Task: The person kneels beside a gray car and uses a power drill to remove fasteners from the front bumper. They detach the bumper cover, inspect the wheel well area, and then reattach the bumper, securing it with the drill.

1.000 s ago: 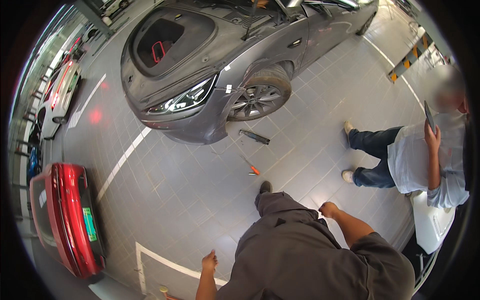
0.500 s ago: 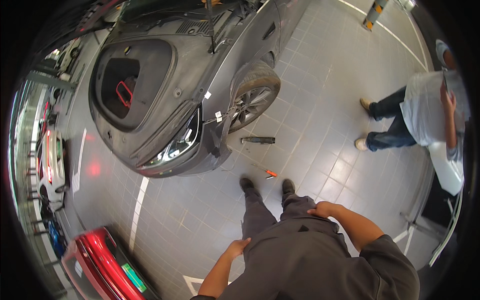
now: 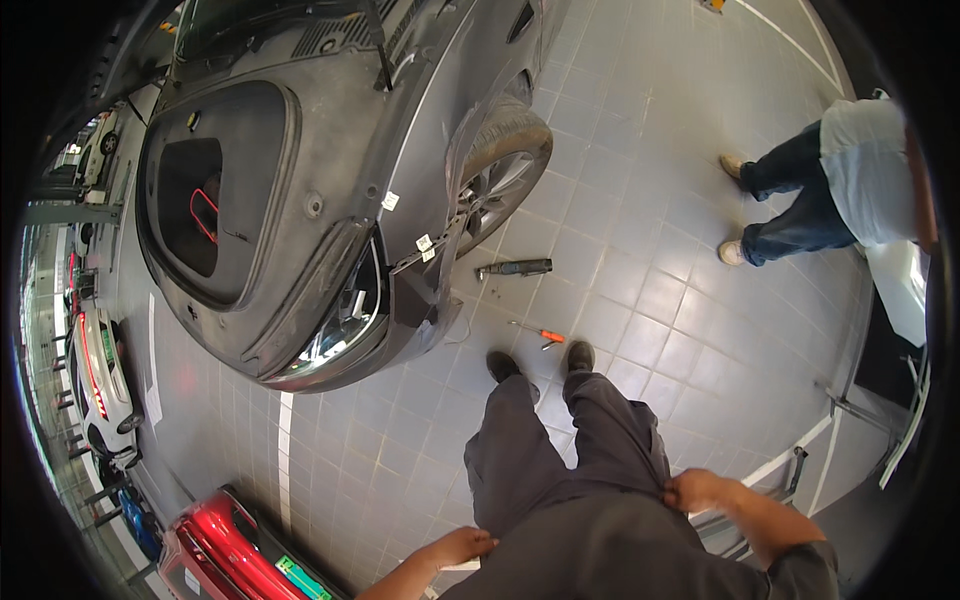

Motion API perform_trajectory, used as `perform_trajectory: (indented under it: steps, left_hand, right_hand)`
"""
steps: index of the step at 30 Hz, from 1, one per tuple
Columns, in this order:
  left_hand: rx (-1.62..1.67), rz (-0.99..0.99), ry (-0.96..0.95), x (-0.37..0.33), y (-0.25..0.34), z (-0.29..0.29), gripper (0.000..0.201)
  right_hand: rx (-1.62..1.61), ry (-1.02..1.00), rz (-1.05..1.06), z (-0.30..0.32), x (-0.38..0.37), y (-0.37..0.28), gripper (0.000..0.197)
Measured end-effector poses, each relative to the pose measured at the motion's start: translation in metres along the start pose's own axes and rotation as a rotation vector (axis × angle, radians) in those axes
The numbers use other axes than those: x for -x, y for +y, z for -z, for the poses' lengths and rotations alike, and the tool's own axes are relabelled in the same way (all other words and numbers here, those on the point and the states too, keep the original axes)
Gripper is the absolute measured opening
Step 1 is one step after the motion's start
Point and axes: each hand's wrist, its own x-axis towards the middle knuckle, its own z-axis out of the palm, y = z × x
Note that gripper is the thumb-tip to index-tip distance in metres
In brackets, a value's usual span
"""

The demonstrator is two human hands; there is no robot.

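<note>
My right hand (image 3: 697,490) is closed at the right hip, its fingers pinching the cloth of my dark grey trousers (image 3: 520,440). On the other side my left hand (image 3: 462,546) has its fingers curled against the trousers near the left hip. Past my shoes, an orange-handled screwdriver (image 3: 550,336) lies on the tiled floor, with a small object beside its handle. Farther off, close to the car's wheel, is a long black power tool (image 3: 515,268) with a metal head. Neither hand touches these tools.
A dark grey car (image 3: 330,250) with its front compartment exposed stands ahead to the left; its front wheel (image 3: 500,185) is turned outward. Another person (image 3: 800,170) stands at the right beside a white panel (image 3: 900,290). A red car (image 3: 225,545) is at the lower left.
My view has shifted, and my trousers and legs show more. Both hands appear lower in the picture, still at the hips. The other person's arm and hand have mostly left view.
</note>
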Motion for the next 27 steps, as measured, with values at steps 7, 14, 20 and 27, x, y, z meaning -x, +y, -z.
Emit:
perform_trajectory:
  steps: [7, 14, 20, 27]
  left_hand:
    - [-0.345, -0.057, -0.169, -0.092, 0.023, 0.02, 0.033]
    - [-0.607, -0.651, 1.052, -0.173, 0.142, 0.237, 0.021]
    - [-1.113, -1.202, 1.553, -0.24, 0.147, 0.323, 0.016]
    - [-1.486, -1.198, 1.782, -0.271, 0.136, 0.334, 0.019]
  right_hand:
    - [0.262, -0.461, 0.123, 0.069, -0.114, 0.012, 0.043]
    - [-0.073, 0.677, 0.675, 0.253, -0.342, -0.05, 0.029]
    - [-1.179, 0.858, 1.26, 0.353, -0.417, -0.16, 0.039]
    - [-1.213, 0.578, 1.49, 0.367, -0.436, -0.194, 0.029]
